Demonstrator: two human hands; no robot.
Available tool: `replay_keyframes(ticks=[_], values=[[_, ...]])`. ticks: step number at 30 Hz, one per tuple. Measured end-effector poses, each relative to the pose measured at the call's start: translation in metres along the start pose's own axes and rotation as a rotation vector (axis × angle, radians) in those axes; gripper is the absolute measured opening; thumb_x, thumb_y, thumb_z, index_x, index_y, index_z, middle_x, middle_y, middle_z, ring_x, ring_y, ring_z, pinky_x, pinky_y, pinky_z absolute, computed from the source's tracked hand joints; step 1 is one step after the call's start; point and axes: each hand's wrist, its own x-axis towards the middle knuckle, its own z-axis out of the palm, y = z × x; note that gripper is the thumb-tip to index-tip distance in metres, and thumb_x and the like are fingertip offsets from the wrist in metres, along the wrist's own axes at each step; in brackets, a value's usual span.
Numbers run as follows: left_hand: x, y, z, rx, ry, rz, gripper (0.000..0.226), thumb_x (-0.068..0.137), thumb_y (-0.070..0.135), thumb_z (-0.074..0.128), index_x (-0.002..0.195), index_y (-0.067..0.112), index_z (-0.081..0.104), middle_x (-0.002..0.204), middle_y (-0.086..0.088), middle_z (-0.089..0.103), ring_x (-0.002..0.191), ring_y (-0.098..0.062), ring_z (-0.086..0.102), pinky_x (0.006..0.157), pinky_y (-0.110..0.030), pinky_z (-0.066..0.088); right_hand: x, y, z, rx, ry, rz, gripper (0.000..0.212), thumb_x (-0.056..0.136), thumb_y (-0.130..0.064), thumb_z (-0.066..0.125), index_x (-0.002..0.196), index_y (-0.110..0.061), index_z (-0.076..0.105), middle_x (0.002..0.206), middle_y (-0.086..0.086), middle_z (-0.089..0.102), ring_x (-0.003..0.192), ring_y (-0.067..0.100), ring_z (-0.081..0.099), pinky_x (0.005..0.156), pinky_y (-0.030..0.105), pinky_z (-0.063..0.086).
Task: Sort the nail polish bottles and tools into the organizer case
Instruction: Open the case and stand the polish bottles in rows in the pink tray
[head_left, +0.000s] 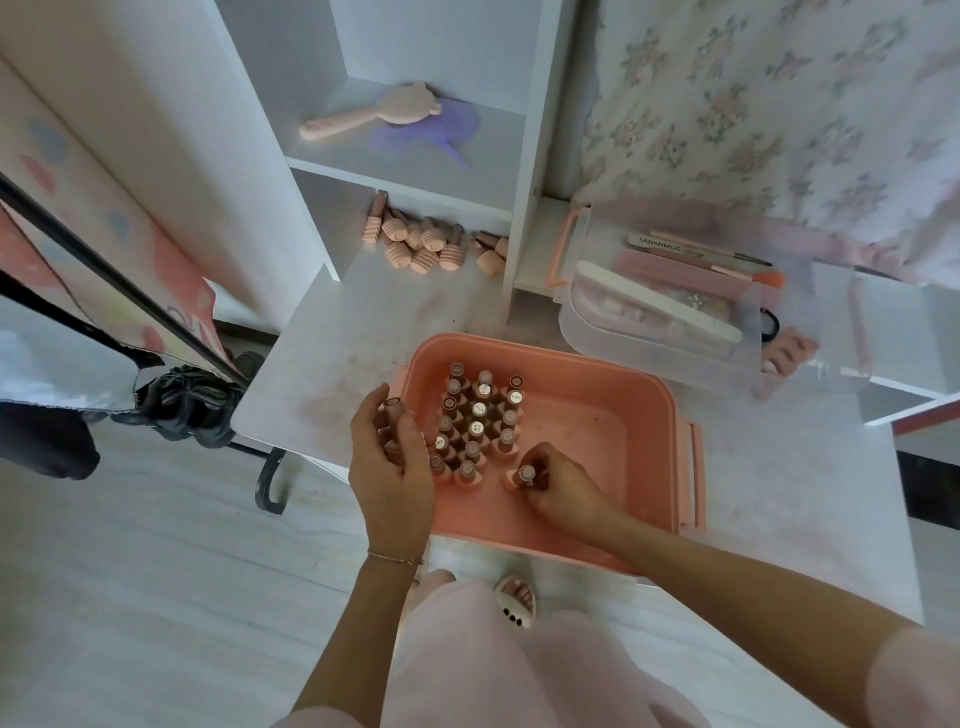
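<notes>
— What is held nearest?
— One bottle (525, 475) is pinched by the right hand (558, 488) inside the pink case (597, 415), upright on its floor; several bottles (393, 426) seem to be clasped in the left hand (389, 467).
— And farther?
— Upright bottles (478, 421) are clustered at the case's left. Loose bottles (431, 247) are seen on the far shelf (363, 291); tools lie in the clear tray (660, 306), far right.

Soft, even, cool daylight with faint shadows; wide-angle distortion bends the frame edges, and fine detail is slightly blurred throughout.
</notes>
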Motion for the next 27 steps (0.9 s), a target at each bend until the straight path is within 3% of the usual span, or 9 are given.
replay_keyframes(ticks=[4, 8, 15, 20, 24, 27], values=[[0.000, -0.001, 0.000, -0.012, 0.000, 0.016, 0.028, 0.088, 0.036, 0.045, 0.107, 0.056, 0.044, 0.092, 0.002, 0.062, 0.076, -0.021, 0.064, 0.067, -0.022, 0.052, 0.004, -0.002, 0.006, 0.052, 0.024, -0.006, 0.015, 0.081, -0.010, 0.058, 0.086, -0.021, 0.048, 0.098, 0.004, 0.063, 0.083, 0.012, 0.052, 0.064, 0.014, 0.033], [0.000, -0.003, 0.001, 0.001, 0.004, 0.023, 0.028, 0.088, 0.035, 0.046, 0.106, 0.057, 0.044, 0.090, 0.005, 0.063, 0.074, -0.017, 0.063, 0.065, -0.015, 0.049, 0.007, -0.002, 0.013, 0.126, 0.071, 0.028, 0.016, 0.081, -0.012, 0.061, 0.085, -0.021, 0.048, 0.088, -0.004, 0.058, 0.079, 0.010, 0.052, 0.055, 0.000, 0.034], [0.000, -0.004, 0.000, 0.011, -0.002, 0.025, 0.026, 0.086, 0.043, 0.045, 0.105, 0.060, 0.044, 0.088, 0.010, 0.063, 0.073, -0.007, 0.062, 0.063, -0.011, 0.048, 0.011, 0.000, 0.014, 0.171, 0.117, 0.033, 0.015, 0.080, -0.019, 0.065, 0.083, -0.019, 0.050, 0.078, -0.009, 0.054, 0.071, 0.004, 0.049, 0.054, 0.000, 0.035], [0.001, -0.005, 0.000, 0.040, -0.013, 0.019, 0.029, 0.088, 0.036, 0.046, 0.104, 0.060, 0.043, 0.089, 0.009, 0.063, 0.074, -0.008, 0.063, 0.063, -0.011, 0.048, 0.012, 0.000, 0.015, 0.184, 0.133, 0.027, 0.015, 0.080, -0.017, 0.065, 0.081, -0.019, 0.050, 0.078, -0.008, 0.055, 0.070, 0.003, 0.049, 0.053, 0.000, 0.035], [0.000, -0.006, 0.001, 0.037, -0.010, 0.022, 0.024, 0.088, 0.036, 0.046, 0.108, 0.049, 0.044, 0.088, 0.010, 0.063, 0.074, -0.007, 0.062, 0.062, -0.009, 0.047, 0.013, -0.001, 0.016, 0.200, 0.138, 0.025, 0.016, 0.079, -0.017, 0.066, 0.081, -0.018, 0.050, 0.074, -0.014, 0.052, 0.068, -0.004, 0.047, 0.054, 0.000, 0.035], [0.000, -0.006, 0.001, 0.029, -0.011, 0.018, 0.024, 0.088, 0.036, 0.046, 0.105, 0.052, 0.044, 0.089, 0.004, 0.064, 0.074, -0.009, 0.063, 0.063, -0.012, 0.048, 0.012, -0.001, 0.015, 0.201, 0.135, 0.020, 0.018, 0.079, -0.017, 0.065, 0.079, -0.019, 0.048, 0.073, -0.014, 0.051, 0.068, -0.003, 0.046, 0.055, 0.001, 0.036]])
